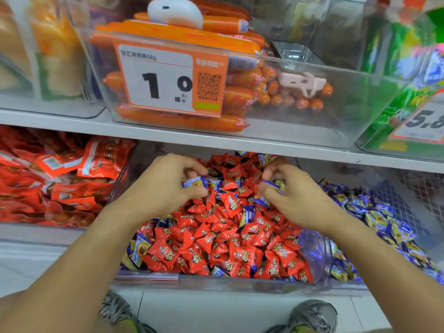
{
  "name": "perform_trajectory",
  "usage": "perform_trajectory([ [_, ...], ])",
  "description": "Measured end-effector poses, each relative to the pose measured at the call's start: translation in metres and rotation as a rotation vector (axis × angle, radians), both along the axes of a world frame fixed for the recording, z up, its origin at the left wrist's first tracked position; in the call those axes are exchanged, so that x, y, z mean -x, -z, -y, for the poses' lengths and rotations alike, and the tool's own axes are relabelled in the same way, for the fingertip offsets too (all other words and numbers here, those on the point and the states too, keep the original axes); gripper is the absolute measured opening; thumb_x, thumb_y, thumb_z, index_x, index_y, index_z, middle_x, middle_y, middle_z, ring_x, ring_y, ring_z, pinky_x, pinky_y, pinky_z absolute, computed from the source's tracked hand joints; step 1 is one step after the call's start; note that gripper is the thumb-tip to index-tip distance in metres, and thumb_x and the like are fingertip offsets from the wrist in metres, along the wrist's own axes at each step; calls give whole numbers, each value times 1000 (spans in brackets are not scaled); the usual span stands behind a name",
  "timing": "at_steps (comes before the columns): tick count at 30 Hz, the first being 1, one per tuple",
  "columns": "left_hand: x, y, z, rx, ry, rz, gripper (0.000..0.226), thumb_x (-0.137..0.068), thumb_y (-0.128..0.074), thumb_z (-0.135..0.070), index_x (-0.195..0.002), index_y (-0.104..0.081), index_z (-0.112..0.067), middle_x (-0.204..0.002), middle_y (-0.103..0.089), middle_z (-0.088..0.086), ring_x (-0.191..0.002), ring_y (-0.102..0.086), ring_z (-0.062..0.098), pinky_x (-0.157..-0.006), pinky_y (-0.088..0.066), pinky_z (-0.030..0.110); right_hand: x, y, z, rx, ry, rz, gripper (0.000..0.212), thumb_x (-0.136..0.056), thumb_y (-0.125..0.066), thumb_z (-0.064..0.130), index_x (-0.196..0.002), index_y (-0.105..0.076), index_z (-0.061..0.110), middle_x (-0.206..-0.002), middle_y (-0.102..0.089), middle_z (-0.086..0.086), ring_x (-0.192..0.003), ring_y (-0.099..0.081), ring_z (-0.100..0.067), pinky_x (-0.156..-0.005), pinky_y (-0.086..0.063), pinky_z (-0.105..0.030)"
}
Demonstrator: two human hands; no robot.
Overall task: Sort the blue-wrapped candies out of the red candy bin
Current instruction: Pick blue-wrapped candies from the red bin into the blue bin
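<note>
A clear bin (216,283) on the lower shelf is heaped with red-wrapped candies (223,243), and several blue-wrapped candies (248,213) are mixed among them. My left hand (165,186) hovers over the back left of the heap and pinches a blue-wrapped candy (194,182) between thumb and fingers. My right hand (288,191) is over the back right of the heap, its fingers curled round a few blue-wrapped candies (271,185).
A bin of blue and yellow wrapped candies (374,217) stands to the right. Red snack packets (60,179) fill the bin on the left. A shelf edge (216,140) runs just above, bearing a bin of orange sausages (240,97) with a price card (168,78). My shoes (312,316) show below.
</note>
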State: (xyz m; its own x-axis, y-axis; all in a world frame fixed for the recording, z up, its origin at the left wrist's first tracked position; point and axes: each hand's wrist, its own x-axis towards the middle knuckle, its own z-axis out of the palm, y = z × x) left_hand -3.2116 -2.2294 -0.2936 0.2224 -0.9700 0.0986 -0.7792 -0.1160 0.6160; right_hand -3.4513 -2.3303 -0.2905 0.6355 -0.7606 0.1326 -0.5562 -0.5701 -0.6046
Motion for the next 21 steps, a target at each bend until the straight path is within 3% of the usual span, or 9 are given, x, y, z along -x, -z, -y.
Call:
perform_trajectory([
  [2,2,-1,2,61,8,-75,27,-83,-76,-27,-107,-64,-32,-95,-62,-12,-85,-61,3,-75,-44,17,-3,-1,-6,-14,-52,16,8,-95,-58,26,-90,-52,29,-77,-67,4,-63,-61,-24,-68,-47,-37],
  [4,10,1,5,61,57,-109,26,-87,-68,-21,-108,-57,-32,-101,-61,-10,-91,-61,7,-84,-49,30,-5,1,-11,9,-129,-50,10,-94,-59,36,-90,-55,29,-68,-64,3,-59,-57,-13,-63,-46,-35],
  [7,24,4,10,-27,107,-168,28,-84,-62,-16,-106,-54,-30,-96,-61,-6,-81,-64,18,-77,-52,43,-8,8,-14,160,-163,-368,32,-84,-63,61,-90,-57,30,-64,-52,11,-65,-50,-6,-61,-37,-31],
  [9,30,4,14,-67,113,-121,24,-82,-63,-23,-103,-54,-32,-85,-63,-1,-67,-61,21,-65,-52,41,-10,8,-14,233,-133,-494,43,-77,-64,70,-99,-59,33,-74,-53,14,-79,-54,-11,-65,-35,-29],
  [12,36,7,18,-49,133,81,20,-85,-66,-47,-98,-65,-33,-76,-57,-16,-68,-52,3,-63,-43,27,-11,7,-14,281,-141,-551,44,-78,-65,66,-108,-62,34,-97,-63,12,-96,-59,-15,-70,-37,-29],
  [14,36,11,19,-87,163,198,30,-86,-65,-52,-107,-68,-31,-82,-47,-19,-79,-49,5,-70,-39,27,-9,5,-13,296,-156,-543,33,-82,-65,60,-99,-60,32,-92,-63,12,-91,-58,-15,-69,-38,-30],
  [17,32,12,22,-199,225,331,46,-87,-64,-53,-129,-58,-37,-106,-52,-3,-106,-53,20,-90,-45,35,-1,-3,-10,158,-169,-369,33,-84,-67,55,-84,-54,25,-65,-55,7,-65,-51,-7,-59,-38,-24],
  [21,29,14,29,-282,260,381,53,-84,-68,-53,-134,-54,-41,-106,-45,0,-111,-49,25,-94,-44,39,-4,-10,-7,52,-88,-210,33,-93,-55,52,-88,-52,20,-52,-43,6,-53,-48,-2,-52,-34,-20],
])
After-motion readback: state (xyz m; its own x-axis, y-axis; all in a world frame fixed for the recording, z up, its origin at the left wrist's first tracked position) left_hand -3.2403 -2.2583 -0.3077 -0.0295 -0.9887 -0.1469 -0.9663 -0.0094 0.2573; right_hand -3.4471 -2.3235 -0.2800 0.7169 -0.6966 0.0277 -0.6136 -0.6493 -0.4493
